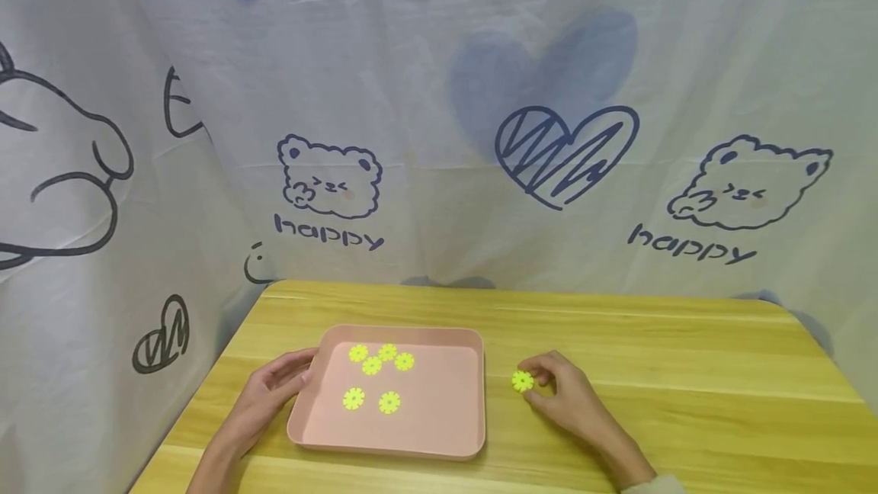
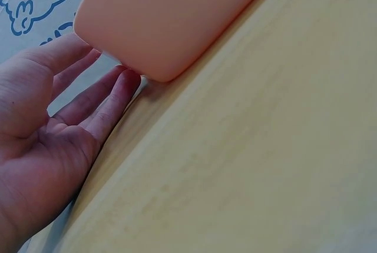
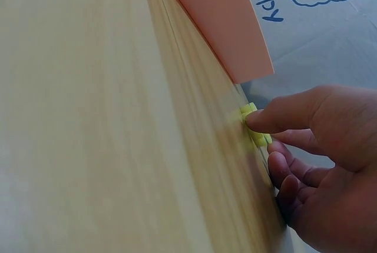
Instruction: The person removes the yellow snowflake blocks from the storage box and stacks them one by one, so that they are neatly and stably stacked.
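Observation:
A shallow pink tray (image 1: 439,387) lies on the table. At its left side my left hand (image 1: 270,387) holds the edge, and in the left wrist view the thumb reaches the rim while fingertips (image 2: 129,76) touch low on the outer wall. Several yellow notched discs (image 1: 389,402) lie flat in the tray, grouped toward its left half. To the right of the tray my right hand (image 1: 565,395) pinches another yellow notched disc (image 1: 522,381) between thumb and index finger. That disc (image 3: 253,125) shows edge-on in the right wrist view, apart from the tray.
The wood-grain table (image 1: 686,387) extends right of the tray. Behind and to the left hangs a pale cloth (image 1: 425,136) with drawn bears, hearts and lettering.

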### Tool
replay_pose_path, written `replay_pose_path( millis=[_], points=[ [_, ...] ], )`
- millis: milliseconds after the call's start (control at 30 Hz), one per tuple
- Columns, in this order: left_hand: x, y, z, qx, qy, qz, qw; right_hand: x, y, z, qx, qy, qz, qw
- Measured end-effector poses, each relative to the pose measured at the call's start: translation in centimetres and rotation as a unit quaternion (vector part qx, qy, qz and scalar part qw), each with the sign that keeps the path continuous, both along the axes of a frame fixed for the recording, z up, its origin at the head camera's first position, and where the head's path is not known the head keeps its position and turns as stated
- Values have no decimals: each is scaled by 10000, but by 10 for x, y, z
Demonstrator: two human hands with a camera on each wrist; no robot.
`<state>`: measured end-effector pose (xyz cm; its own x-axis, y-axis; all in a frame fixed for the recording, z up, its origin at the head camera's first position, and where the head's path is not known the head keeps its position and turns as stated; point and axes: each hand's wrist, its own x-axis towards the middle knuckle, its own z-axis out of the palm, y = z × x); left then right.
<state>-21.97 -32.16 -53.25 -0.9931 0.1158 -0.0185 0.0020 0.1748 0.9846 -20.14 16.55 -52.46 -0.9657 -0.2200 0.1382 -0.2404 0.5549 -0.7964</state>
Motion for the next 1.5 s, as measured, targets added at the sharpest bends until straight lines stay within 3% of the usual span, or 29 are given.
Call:
replay_pose_path(
  millis=[1500],
  points=[
    [0,1,0,111,25,-26,9999,-1,-2,0,-7,-95,-202,9998]
  ],
)
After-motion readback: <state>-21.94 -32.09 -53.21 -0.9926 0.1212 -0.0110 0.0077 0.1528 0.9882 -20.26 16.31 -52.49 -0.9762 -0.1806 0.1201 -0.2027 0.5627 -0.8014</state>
